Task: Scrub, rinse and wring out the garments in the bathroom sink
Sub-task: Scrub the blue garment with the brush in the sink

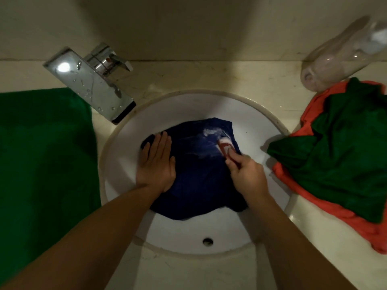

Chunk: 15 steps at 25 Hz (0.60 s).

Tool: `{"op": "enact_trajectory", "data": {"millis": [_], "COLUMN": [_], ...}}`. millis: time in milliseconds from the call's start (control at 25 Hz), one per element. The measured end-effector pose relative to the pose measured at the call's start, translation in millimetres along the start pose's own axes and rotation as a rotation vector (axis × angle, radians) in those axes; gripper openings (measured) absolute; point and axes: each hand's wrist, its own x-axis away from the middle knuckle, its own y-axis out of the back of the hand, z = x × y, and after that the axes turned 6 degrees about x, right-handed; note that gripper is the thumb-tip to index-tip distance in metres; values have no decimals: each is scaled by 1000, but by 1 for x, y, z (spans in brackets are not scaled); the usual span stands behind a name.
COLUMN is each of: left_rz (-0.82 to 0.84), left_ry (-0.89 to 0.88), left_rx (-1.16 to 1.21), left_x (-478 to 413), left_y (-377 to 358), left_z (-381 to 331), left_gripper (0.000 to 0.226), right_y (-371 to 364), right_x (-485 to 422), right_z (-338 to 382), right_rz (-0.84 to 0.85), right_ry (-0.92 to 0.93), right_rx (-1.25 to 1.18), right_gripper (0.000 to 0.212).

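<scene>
A dark blue garment (199, 176) lies spread in the white round sink (257, 122). My left hand (157, 164) presses flat on the garment's left side, fingers straight. My right hand (247, 174) grips a red scrub brush (226, 148) whose head rests on the garment's upper right part. White suds (211, 131) sit on the cloth just beyond the brush.
A chrome faucet (92, 84) overhangs the sink's upper left rim. A green cloth (44, 155) covers the counter on the left. A green garment (345, 147) on an orange one (314, 105) lies at the right. A clear plastic bottle (339, 57) lies at the back right.
</scene>
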Motion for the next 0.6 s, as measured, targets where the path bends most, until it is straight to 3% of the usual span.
{"op": "enact_trajectory", "data": {"millis": [80, 160, 280, 480, 520, 600], "left_rz": [50, 105, 140, 312, 336, 352], "left_ry": [8, 21, -6, 68, 83, 86], "left_rx": [-16, -112, -277, -300, -294, -285], "left_x": [0, 1, 4, -4, -5, -8], "left_y": [5, 13, 25, 30, 29, 32], "left_z": [-3, 1, 17, 8, 5, 2], "left_gripper": [61, 61, 62, 65, 64, 63], "right_y": [4, -17, -53, -11, -10, -28], "right_x": [2, 11, 32, 1, 4, 13], "right_z": [-3, 27, 55, -6, 3, 42], "right_rz": [-55, -31, 162, -32, -65, -30], "right_ry": [-71, 94, 393, 41, 27, 206], "right_rx": [-4, -78, -10, 65, 20, -86], "right_gripper": [41, 42, 50, 42, 42, 43]}}
